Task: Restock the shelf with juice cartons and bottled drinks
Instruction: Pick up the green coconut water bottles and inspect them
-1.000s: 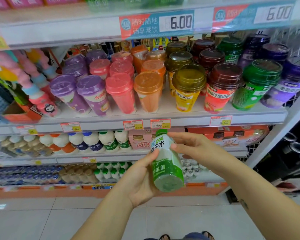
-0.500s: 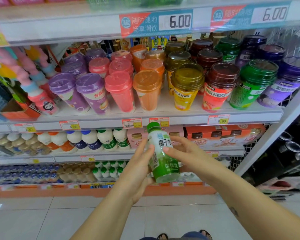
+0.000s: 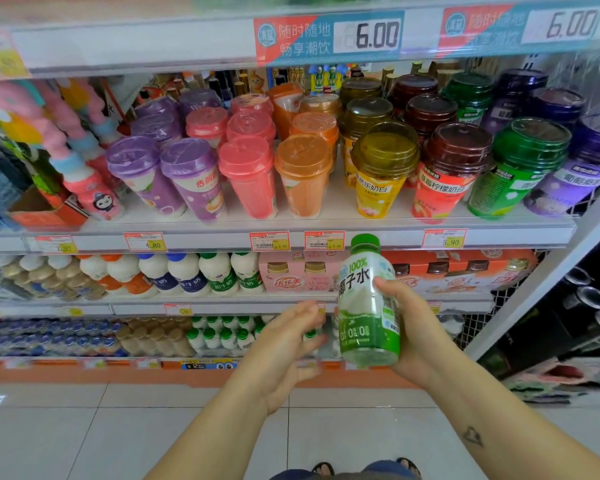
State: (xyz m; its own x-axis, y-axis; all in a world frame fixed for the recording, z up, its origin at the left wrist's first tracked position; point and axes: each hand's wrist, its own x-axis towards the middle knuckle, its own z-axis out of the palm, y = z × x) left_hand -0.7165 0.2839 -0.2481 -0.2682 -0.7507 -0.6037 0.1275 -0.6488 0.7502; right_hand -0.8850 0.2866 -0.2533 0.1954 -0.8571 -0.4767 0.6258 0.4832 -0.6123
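A green-capped coconut water bottle [image 3: 368, 299] with a green and white label stands nearly upright in front of the shelves. My right hand [image 3: 413, 327] grips it from the right side, fingers curled round its body. My left hand [image 3: 284, 344] hovers just left of the bottle, apart from it, with fingers relaxed and holding nothing. Behind the bottle runs the white shelf edge [image 3: 378, 239] with price tags.
Rows of lidded drink cups [image 3: 246, 174] fill the shelf above. Small white milk bottles [image 3: 187, 271] and pink and orange multipacks [image 3: 291, 275] stand on the shelf behind my hands. Lower shelves hold small bottles [image 3: 219, 334]. A white upright post [image 3: 548, 278] borders the right side.
My left hand has let go of the bottle and drawn left. My right hand now holds it alone, shifted right and turned more upright.
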